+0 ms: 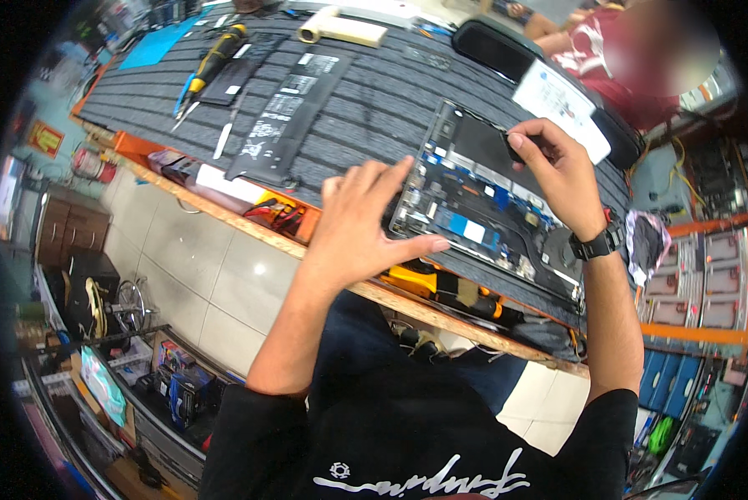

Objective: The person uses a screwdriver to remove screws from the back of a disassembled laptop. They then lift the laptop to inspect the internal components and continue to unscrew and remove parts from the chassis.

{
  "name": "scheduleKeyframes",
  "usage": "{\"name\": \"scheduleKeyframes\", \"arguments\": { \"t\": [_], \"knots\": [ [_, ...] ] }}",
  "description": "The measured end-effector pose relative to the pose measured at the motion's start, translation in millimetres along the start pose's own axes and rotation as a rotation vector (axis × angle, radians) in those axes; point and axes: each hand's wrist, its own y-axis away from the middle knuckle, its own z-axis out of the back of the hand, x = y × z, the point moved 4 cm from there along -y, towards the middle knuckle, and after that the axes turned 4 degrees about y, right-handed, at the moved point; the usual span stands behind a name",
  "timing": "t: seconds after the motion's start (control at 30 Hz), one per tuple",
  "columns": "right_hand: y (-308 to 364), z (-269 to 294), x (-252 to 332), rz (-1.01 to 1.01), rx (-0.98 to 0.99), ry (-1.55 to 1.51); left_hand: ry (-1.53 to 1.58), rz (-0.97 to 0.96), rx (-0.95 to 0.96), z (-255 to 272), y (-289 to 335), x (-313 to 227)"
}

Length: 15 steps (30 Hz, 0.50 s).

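Observation:
An opened laptop base (474, 137) lies on the striped grey mat in front of me, its blue circuit board (474, 187) and inner parts exposed. My left hand (353, 221) rests at the laptop's left edge with fingers and thumb spread apart. Over the laptop's far right part, my right hand (561, 171) is closed in a pinch, thumb against forefinger. Whatever sits between those fingertips is too small and dark to name. A black watch (595, 244) is on my right wrist. Left of the laptop lies a flat black battery pack (286, 117) with white print.
A yellow-black screwdriver (215, 60), a white pry stick (222, 142) and a cream tool (345, 30) lie on the far left of the mat. White paper (561, 108) and a black case (495, 50) sit beyond the laptop, near another person (578, 50). An orange-edged shelf (307, 223) holding tools runs below the tabletop.

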Motion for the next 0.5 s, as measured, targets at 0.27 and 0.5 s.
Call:
{"name": "scheduleKeyframes", "arguments": {
  "t": [0.27,0.5],
  "knots": [
    [-120,-105,56,0.665,-0.020,0.485,0.069,-0.008,-0.076,4,4,4],
    [-196,-193,66,0.812,-0.017,0.903,0.071,0.011,-0.033,9,-2,0]
  ]
}}
